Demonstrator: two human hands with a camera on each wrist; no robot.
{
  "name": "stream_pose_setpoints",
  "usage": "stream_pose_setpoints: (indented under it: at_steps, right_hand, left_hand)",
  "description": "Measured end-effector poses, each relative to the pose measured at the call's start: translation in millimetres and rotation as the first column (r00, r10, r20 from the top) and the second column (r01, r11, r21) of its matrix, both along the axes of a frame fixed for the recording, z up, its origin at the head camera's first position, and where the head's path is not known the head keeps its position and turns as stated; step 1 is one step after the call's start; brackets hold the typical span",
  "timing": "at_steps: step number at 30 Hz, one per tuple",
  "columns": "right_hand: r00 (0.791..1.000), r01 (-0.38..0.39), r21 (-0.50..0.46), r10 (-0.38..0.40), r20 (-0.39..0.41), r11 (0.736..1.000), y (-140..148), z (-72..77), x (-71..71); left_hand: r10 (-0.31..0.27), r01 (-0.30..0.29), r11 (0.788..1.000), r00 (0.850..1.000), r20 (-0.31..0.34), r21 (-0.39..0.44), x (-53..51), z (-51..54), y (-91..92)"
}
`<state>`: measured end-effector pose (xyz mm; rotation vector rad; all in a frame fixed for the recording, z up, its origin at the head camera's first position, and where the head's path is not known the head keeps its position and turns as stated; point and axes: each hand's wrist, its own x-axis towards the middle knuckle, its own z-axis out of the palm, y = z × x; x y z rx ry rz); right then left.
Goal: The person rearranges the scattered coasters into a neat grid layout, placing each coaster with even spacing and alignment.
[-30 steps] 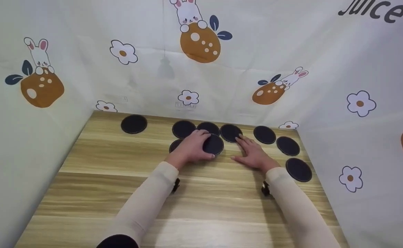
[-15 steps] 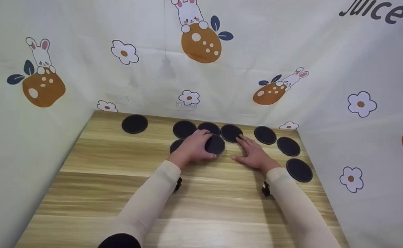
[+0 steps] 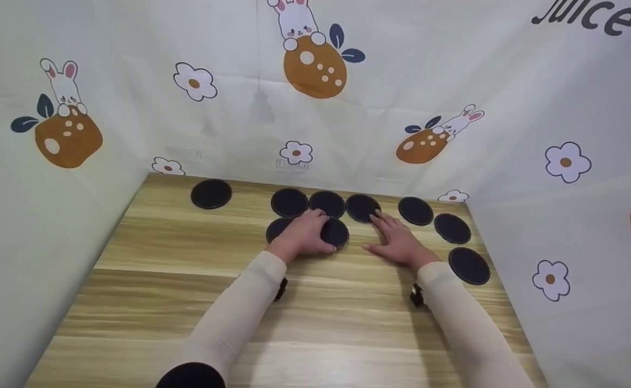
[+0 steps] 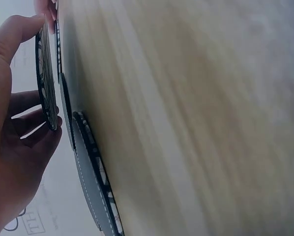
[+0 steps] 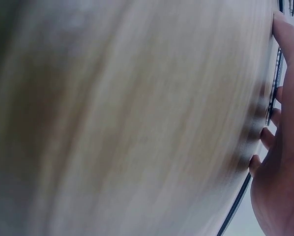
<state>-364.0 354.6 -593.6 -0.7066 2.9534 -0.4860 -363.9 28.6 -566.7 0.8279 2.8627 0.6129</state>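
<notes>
My left hand (image 3: 305, 233) grips a round black coaster (image 3: 335, 233) by its edge, thumb on the near side and fingers on the far side. In the left wrist view this held coaster (image 4: 46, 73) is off the wooden surface, and its patterned underside shows. Partly under that hand lies another black coaster (image 3: 276, 228). Behind it sit a left back coaster (image 3: 289, 202) and a middle back coaster (image 3: 327, 203). My right hand (image 3: 396, 240) rests with spread fingers, fingertips touching the right edge of a third back coaster (image 3: 362, 207). Its thumb points left over the wood.
A lone coaster (image 3: 211, 194) lies at the back left of the wooden table (image 3: 315, 323). Along the right side are a back right coaster (image 3: 415, 210), a middle right coaster (image 3: 452, 228) and a near right coaster (image 3: 469, 265). A printed cloth (image 3: 229, 124) surrounds three sides.
My left hand with its coaster has moved slightly toward me, uncovering more of the middle back coaster. The right hand stays in place.
</notes>
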Motion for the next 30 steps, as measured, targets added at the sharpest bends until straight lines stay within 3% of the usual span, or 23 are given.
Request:
stream_pose_setpoints:
  at_steps: [19, 30]
  right_hand:
    - [1.000, 0.007, 0.002, -0.007, 0.010, 1.000, 0.4, -0.2, -0.3]
    - [1.000, 0.020, 0.012, -0.020, 0.021, 1.000, 1.4, -1.6, -0.1]
  left_hand:
    - [0.008, -0.008, 0.999, 1.000, -0.011, -0.039, 2.9, -7.3, 4.4]
    - [0.016, -0.015, 0.997, 1.000, 0.010, -0.076, 8.6, -4.3, 6.4]
